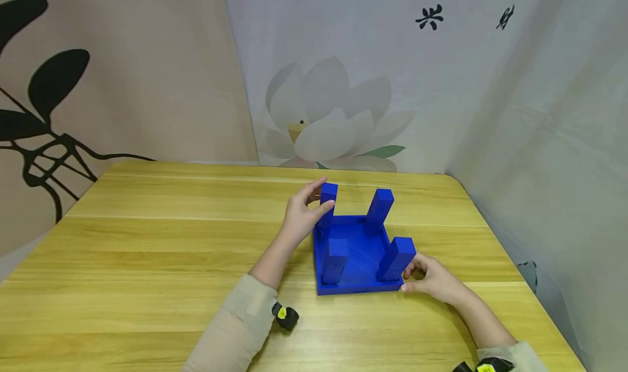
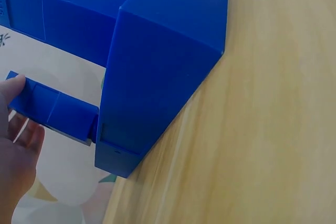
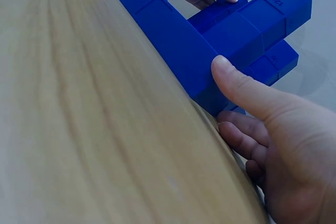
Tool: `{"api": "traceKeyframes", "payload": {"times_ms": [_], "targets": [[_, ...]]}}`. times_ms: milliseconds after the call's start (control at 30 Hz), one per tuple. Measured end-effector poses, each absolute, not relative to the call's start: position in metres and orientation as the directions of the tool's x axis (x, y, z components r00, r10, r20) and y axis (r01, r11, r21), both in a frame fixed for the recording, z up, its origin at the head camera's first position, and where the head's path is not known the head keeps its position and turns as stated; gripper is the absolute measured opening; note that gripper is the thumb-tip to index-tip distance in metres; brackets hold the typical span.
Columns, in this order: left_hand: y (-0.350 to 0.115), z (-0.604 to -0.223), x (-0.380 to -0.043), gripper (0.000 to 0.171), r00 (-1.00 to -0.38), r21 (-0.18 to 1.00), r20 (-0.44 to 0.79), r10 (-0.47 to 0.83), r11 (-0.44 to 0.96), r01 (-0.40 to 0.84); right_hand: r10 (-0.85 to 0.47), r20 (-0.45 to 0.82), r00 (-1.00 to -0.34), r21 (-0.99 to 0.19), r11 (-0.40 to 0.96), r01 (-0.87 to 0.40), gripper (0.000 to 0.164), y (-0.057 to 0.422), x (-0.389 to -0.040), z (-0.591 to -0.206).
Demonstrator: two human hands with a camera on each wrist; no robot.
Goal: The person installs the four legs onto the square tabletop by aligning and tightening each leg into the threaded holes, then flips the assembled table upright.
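Note:
A blue square tray-like base (image 1: pixel 358 288) with raised walls lies on the table, and a square blue post rises from each corner. My left hand (image 1: pixel 300 213) grips the far left post (image 1: pixel 328 191) near its top, thumb on the near side and fingers behind. In the left wrist view that post (image 2: pixel 62 109) sits between thumb and fingertips. At the near right corner, my right hand (image 1: pixel 436 279) holds the base, its thumb (image 3: pixel 231 77) against the corner and its fingers curled low along the side. The near right post (image 3: pixel 252 30) stands just above this thumb.
The wooden table (image 1: pixel 147 263) extends left of the base and ends at a right edge beyond my right hand. Behind it hangs a curtain (image 1: pixel 333 88) with a printed lotus. Black wrist cameras are strapped on both sleeves.

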State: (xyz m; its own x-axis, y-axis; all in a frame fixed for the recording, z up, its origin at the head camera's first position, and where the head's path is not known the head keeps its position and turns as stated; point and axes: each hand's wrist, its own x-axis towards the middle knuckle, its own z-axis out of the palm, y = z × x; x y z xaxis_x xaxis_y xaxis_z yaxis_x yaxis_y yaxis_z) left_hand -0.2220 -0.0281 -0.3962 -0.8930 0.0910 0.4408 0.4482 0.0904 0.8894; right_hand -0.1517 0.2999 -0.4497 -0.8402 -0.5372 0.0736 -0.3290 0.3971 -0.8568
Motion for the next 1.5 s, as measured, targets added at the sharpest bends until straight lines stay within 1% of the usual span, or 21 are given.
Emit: {"api": "traceKeyframes", "payload": {"times_ms": [133, 367, 700, 933, 1100, 1267, 1500], "targets": [[-0.025, -0.396, -0.221, 0.055, -0.896, 0.886, 0.442, 0.051, 0.130, 0.445, -0.535, 0.081, -0.841, -0.855, 0.396, -0.334, 0.028, 0.300, -0.152, -0.449], [-0.016, -0.395, -0.220, 0.063, -0.883, 0.858, 0.469, -0.025, 0.251, 0.448, -0.526, 0.089, -0.846, -0.846, 0.408, -0.343, 0.029, 0.300, -0.153, -0.451], [-0.010, -0.396, -0.218, 0.060, -0.878, 0.855, 0.473, -0.070, 0.276, 0.438, -0.523, 0.099, -0.847, -0.838, 0.415, -0.355, 0.032, 0.297, -0.153, -0.450], [-0.011, -0.398, -0.219, 0.060, -0.881, 0.864, 0.467, -0.069, 0.247, 0.439, -0.523, 0.095, -0.847, -0.836, 0.420, -0.353, 0.033, 0.296, -0.153, -0.450], [-0.013, -0.401, -0.219, 0.053, -0.890, 0.874, 0.453, -0.042, 0.218, 0.434, -0.521, 0.095, -0.848, -0.834, 0.424, -0.354, 0.033, 0.296, -0.153, -0.450], [-0.015, -0.403, -0.220, 0.044, -0.899, 0.889, 0.438, 0.005, 0.143, 0.435, -0.519, 0.096, -0.849, -0.834, 0.425, -0.354, 0.033, 0.296, -0.153, -0.450], [-0.017, -0.406, -0.221, 0.041, -0.895, 0.892, 0.443, 0.054, 0.074, 0.446, -0.517, 0.087, -0.852, -0.831, 0.435, -0.348, 0.034, 0.296, -0.152, -0.448]]}}
